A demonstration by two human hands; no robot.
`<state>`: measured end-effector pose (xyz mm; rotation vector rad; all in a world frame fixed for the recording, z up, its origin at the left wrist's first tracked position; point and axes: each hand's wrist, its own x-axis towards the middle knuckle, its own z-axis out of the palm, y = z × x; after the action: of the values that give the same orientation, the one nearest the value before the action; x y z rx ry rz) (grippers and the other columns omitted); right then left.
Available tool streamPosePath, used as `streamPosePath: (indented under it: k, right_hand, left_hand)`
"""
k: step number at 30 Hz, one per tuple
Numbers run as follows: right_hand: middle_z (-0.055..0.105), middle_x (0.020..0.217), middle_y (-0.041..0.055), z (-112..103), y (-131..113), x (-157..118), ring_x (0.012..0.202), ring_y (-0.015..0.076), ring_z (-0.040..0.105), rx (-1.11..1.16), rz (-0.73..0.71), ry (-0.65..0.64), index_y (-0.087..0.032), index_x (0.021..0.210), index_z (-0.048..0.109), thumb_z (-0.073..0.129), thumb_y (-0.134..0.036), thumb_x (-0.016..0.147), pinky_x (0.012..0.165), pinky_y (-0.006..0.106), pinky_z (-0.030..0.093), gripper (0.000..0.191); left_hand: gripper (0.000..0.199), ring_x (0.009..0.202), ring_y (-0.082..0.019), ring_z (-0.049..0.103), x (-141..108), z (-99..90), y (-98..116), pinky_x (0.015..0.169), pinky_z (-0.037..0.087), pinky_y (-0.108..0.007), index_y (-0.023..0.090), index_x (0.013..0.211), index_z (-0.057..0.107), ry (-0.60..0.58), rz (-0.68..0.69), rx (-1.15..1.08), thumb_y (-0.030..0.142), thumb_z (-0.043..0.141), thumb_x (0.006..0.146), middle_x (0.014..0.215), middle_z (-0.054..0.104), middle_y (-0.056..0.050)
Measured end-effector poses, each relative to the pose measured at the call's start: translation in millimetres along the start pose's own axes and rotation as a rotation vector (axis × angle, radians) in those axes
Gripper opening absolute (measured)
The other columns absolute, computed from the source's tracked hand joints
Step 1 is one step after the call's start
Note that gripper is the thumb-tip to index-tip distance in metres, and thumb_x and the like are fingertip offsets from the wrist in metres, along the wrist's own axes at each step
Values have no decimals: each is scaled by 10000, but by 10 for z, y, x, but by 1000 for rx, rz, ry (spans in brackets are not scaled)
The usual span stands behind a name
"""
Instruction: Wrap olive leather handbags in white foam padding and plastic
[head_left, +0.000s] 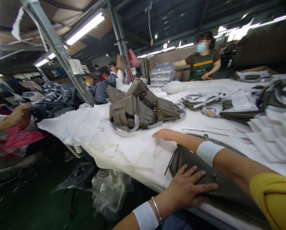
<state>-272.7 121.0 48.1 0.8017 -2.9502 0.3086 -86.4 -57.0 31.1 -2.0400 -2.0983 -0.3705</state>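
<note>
My left hand, with a bracelet at the wrist, lies flat with spread fingers on a dark olive-grey leather bag that has a small gold clasp. The bag lies at the table's near edge, partly covered by my arms. Across it reaches my right arm, in a yellow sleeve; my right hand is stretched out over the white tabletop, its fingers extended and nothing visible in them. White paper sheets lie just to its left. Behind it is a pile of similar bags, with wrapped handles.
Stacked white padding and more bags sit on the right. A co-worker in a green apron stands across the table beside clear-wrapped stacks. A metal post rises at left; plastic bags hang below the edge.
</note>
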Motion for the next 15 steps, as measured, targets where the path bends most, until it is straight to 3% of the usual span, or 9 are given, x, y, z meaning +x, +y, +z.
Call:
streamPosePath:
  k: [5,10,15]
  right_hand:
    - [685,1255,105,33,-114,32,1093,213,665,-92,-2,10,-184,1250,658,591,-115,893,969,336,520,369]
    - [637,1181,83,-76,-251,15,992,202,648,-219,62,22,-156,1200,608,609,-364,956,846,414,567,321]
    - [696,1006,105,-559,-348,-227,887,199,654,-361,148,137,-131,1072,675,518,-141,963,800,353,516,191]
  left_hand:
    - [504,1456,-252,329,-2,3,21,1175,284,-494,407,1523,287,5,-19,-57,498,305,1028,1594,351,21]
    - [519,1453,-249,335,3,5,28,1169,296,-498,406,1518,300,-4,-20,-51,543,301,1018,1585,370,23]
    - [534,1463,-248,317,13,-4,28,1179,275,-485,397,1523,294,-19,-12,-4,551,314,1012,1589,361,20]
